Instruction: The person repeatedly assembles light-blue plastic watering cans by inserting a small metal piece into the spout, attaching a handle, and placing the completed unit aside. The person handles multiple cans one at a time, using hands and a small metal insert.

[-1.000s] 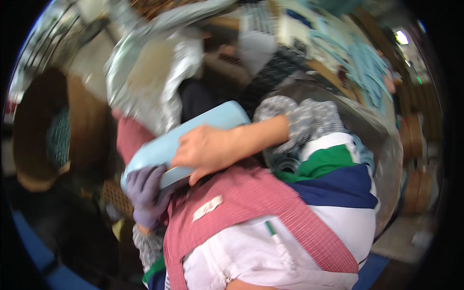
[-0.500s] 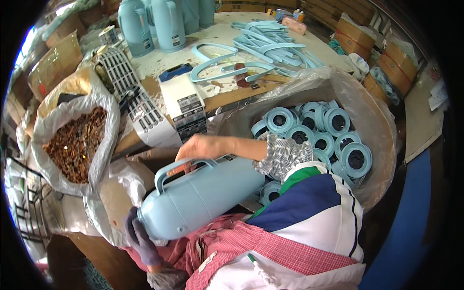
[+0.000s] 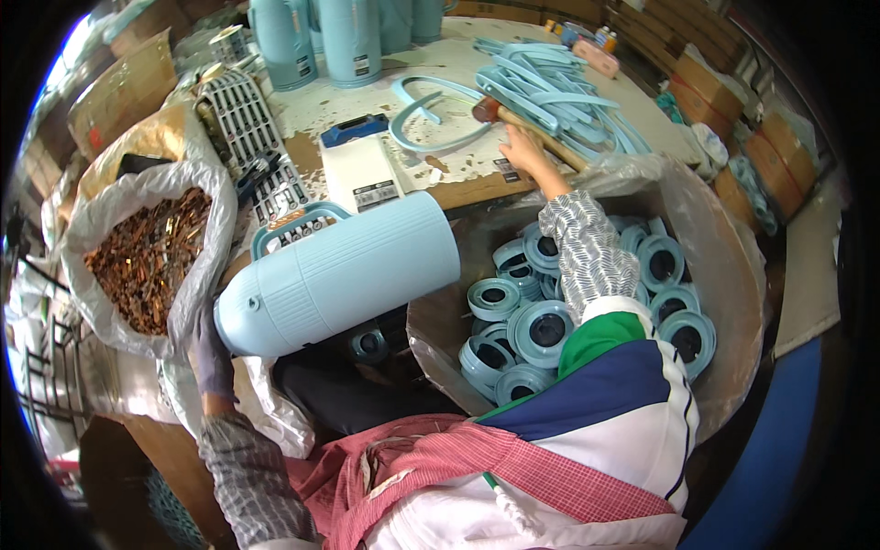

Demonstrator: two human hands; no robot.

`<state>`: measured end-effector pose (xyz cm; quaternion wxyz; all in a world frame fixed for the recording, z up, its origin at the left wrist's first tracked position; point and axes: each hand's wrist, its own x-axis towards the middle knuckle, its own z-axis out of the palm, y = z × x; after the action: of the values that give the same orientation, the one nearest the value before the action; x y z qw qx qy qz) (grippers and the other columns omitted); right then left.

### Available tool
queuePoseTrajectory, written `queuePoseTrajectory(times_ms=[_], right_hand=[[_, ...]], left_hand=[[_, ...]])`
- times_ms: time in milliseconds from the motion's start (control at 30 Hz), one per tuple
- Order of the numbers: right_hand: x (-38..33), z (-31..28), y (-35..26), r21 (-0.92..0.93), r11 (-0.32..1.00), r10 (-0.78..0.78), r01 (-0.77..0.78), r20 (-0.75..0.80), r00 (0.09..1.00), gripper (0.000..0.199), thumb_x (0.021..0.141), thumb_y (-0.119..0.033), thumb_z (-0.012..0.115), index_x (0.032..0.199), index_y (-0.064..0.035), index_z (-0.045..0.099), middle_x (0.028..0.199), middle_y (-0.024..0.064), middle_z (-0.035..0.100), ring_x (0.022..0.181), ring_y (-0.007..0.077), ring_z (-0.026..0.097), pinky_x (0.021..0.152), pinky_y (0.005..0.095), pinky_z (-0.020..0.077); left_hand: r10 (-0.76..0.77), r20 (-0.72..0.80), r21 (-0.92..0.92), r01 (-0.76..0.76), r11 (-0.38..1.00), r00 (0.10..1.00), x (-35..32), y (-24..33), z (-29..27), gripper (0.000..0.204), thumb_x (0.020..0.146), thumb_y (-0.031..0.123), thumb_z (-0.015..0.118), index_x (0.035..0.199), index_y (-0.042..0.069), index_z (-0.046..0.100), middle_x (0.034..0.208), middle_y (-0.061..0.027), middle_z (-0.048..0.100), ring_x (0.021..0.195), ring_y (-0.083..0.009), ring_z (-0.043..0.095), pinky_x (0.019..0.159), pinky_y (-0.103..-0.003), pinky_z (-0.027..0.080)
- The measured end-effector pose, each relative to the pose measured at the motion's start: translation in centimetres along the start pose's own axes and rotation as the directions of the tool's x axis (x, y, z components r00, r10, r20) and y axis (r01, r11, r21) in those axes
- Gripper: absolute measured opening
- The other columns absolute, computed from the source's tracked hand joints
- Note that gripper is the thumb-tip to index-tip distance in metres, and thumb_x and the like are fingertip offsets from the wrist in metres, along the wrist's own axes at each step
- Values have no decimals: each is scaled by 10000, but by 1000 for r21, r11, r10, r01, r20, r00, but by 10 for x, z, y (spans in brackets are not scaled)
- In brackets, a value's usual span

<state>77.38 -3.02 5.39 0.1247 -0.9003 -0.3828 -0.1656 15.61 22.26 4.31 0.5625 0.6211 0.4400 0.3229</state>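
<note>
My left hand (image 3: 213, 359), in a purple glove, grips the rounded end of a light blue ribbed flask body (image 3: 344, 272) and holds it on its side over my lap, its handle (image 3: 298, 220) facing up. My right hand (image 3: 521, 149) reaches forward onto the worn worktable (image 3: 440, 92) and rests on the wooden handle of a mallet (image 3: 532, 128), next to a pile of curved light blue plastic handles (image 3: 550, 87). Whether its fingers are closed around the mallet is unclear.
A bag of light blue round rings (image 3: 541, 321) stands at my right. A sack of brown metal bits (image 3: 147, 257) stands at my left. More blue flask bodies (image 3: 348, 37), a white box (image 3: 362, 174) and grey grids (image 3: 238, 115) are on the table.
My right hand has let go of the flask and reached out to the mallet on the table. The flask now lies more level, held by my left hand alone.
</note>
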Motion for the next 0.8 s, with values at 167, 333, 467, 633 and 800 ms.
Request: queuePoseTrajectory(times_ms=[167, 333, 467, 633, 800], right_hand=[[24, 8, -12, -90, 992, 71, -93, -222, 973, 492, 797, -301, 667, 1210, -69, 533, 1246, 150, 540, 1143, 349, 480, 950, 475, 386], [40, 3, 30, 20, 998, 60, -58, -98, 993, 443, 793, -304, 704, 1084, -5, 557, 1020, 217, 639, 957, 417, 601, 823, 516, 458], [29, -73, -84, 187, 925, -346, 331, 52, 937, 391, 775, -291, 719, 1031, -25, 590, 936, 216, 663, 899, 411, 615, 732, 450, 485], [4, -158, -237, 651, 607, -564, 455, -51, 824, 312, 898, -317, 622, 1019, -32, 584, 715, 79, 614, 643, 162, 573, 615, 317, 474], [-22, -70, -298, 308, 634, -773, 709, 234, 590, 384, 912, -389, 581, 1043, -31, 544, 760, 147, 641, 704, 274, 642, 620, 374, 489]], left_hand=[[370, 166, 428, -405, 808, 914, 25, -38, -7, 380, 909, 46, 455, 1287, 16, 477, 1295, -195, 503, 1217, -325, 478, 1024, -362, 391], [298, 261, 500, -393, 772, 918, 31, -19, 15, 480, 807, 9, 550, 1280, 27, 467, 1256, -204, 522, 1206, -354, 478, 1015, -384, 404], [390, 343, 743, -501, 444, 855, 43, -26, 10, 890, 486, 93, 811, 1289, 12, 438, 1236, -195, 518, 1199, -340, 473, 1036, -363, 395], [251, 304, 820, -386, 422, 919, 36, -20, -5, 1206, 263, 108, 883, 1355, 1, 383, 1311, -186, 480, 1245, -342, 440, 1063, -354, 379], [202, 330, 697, -383, 606, 922, 53, -20, 5, 1033, 414, 85, 857, 1341, 18, 405, 1327, -185, 466, 1213, -349, 471, 1036, -376, 403]])
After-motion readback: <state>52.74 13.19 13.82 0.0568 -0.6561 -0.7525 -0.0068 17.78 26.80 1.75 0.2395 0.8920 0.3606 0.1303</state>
